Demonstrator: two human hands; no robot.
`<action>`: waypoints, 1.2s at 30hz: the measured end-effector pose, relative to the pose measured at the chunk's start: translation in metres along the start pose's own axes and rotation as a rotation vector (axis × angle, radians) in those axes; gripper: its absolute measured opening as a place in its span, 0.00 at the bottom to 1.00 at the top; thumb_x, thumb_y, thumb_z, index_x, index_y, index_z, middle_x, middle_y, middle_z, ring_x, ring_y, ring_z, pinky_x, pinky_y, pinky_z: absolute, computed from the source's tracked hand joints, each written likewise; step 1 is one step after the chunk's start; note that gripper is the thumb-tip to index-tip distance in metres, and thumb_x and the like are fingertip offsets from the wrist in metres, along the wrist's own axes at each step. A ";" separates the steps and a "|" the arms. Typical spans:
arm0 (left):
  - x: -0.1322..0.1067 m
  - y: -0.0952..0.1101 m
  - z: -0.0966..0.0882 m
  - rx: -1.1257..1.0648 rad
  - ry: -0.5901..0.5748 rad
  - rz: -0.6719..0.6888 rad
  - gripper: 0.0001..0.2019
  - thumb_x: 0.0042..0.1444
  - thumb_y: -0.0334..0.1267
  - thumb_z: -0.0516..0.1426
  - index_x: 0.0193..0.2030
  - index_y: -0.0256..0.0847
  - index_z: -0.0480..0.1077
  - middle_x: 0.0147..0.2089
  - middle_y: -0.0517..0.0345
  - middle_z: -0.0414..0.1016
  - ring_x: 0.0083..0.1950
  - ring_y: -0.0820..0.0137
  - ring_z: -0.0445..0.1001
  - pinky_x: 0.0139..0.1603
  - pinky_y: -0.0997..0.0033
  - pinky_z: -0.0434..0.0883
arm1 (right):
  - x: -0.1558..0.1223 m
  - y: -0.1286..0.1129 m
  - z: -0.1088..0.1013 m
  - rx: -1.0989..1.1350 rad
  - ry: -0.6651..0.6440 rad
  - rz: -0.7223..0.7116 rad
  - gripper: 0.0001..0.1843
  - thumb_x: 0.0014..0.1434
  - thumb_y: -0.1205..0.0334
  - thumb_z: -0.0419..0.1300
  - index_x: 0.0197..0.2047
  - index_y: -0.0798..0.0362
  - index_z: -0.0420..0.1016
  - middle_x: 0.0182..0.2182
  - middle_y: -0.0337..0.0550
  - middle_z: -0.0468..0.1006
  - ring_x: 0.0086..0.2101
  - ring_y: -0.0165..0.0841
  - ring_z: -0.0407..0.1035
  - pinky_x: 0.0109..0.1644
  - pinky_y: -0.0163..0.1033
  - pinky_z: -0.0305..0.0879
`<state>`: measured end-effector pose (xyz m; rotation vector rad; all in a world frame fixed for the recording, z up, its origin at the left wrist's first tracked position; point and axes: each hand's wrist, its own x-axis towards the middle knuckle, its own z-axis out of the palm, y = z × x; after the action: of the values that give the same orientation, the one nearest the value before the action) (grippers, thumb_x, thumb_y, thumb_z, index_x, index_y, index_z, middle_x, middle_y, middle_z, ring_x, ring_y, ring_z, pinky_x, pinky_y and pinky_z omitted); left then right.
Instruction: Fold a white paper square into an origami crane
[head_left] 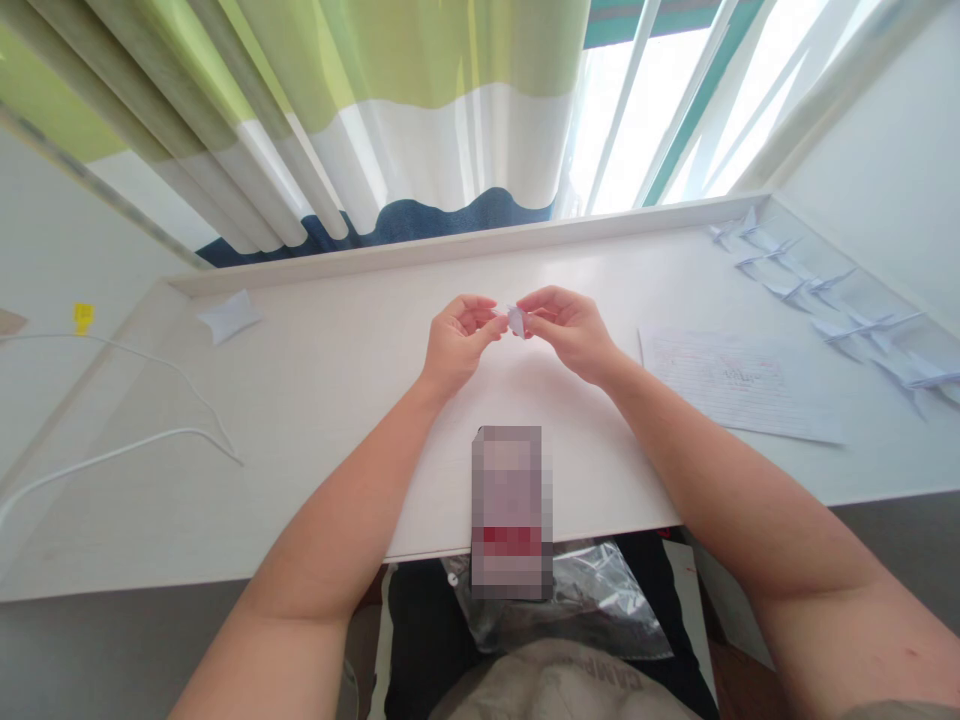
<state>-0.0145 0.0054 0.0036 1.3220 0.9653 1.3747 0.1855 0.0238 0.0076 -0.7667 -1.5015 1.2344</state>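
Above the middle of the white table, a small piece of folded white paper [515, 320] is held between both hands. My left hand [463, 345] pinches its left side with thumb and fingers. From the other side, my right hand [568, 328] grips the paper between thumb and index finger. The fingers cover part of it, so its full shape is hidden.
Several folded paper cranes [795, 285] line the table's right side, beside a sheet of paper with writing [720, 385]. Another folded white paper [229, 317] lies at the back left. A white cable [180, 432] crosses the left. A blurred-out phone-shaped object [510, 490] overlaps the front edge.
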 end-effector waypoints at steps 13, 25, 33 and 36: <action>-0.003 0.004 0.000 0.200 0.023 0.128 0.13 0.58 0.37 0.73 0.47 0.45 0.77 0.37 0.61 0.83 0.42 0.68 0.84 0.52 0.63 0.79 | -0.003 -0.004 -0.001 0.010 -0.035 0.095 0.21 0.60 0.40 0.77 0.43 0.48 0.83 0.38 0.42 0.85 0.40 0.36 0.79 0.48 0.49 0.80; -0.001 -0.006 0.004 -0.007 0.007 0.070 0.25 0.55 0.41 0.76 0.57 0.45 0.75 0.42 0.59 0.85 0.44 0.68 0.84 0.49 0.65 0.80 | -0.001 0.003 0.006 0.026 0.058 0.012 0.29 0.48 0.36 0.84 0.39 0.48 0.82 0.33 0.41 0.86 0.35 0.36 0.79 0.45 0.49 0.81; -0.001 -0.006 0.006 0.013 0.084 0.099 0.24 0.54 0.43 0.78 0.53 0.44 0.77 0.39 0.58 0.86 0.43 0.67 0.86 0.52 0.63 0.82 | -0.005 0.000 0.005 0.054 0.022 0.085 0.28 0.51 0.40 0.83 0.47 0.47 0.82 0.38 0.43 0.88 0.40 0.39 0.83 0.55 0.55 0.82; -0.002 -0.005 0.006 0.037 0.102 0.076 0.22 0.54 0.40 0.78 0.52 0.43 0.78 0.39 0.58 0.86 0.42 0.68 0.86 0.53 0.63 0.83 | -0.004 0.000 0.002 -0.023 0.019 0.060 0.25 0.55 0.44 0.81 0.47 0.47 0.82 0.39 0.43 0.87 0.41 0.40 0.83 0.54 0.54 0.82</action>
<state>-0.0081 0.0046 -0.0006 1.3385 1.0219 1.5008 0.1849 0.0194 0.0059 -0.8417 -1.4895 1.2528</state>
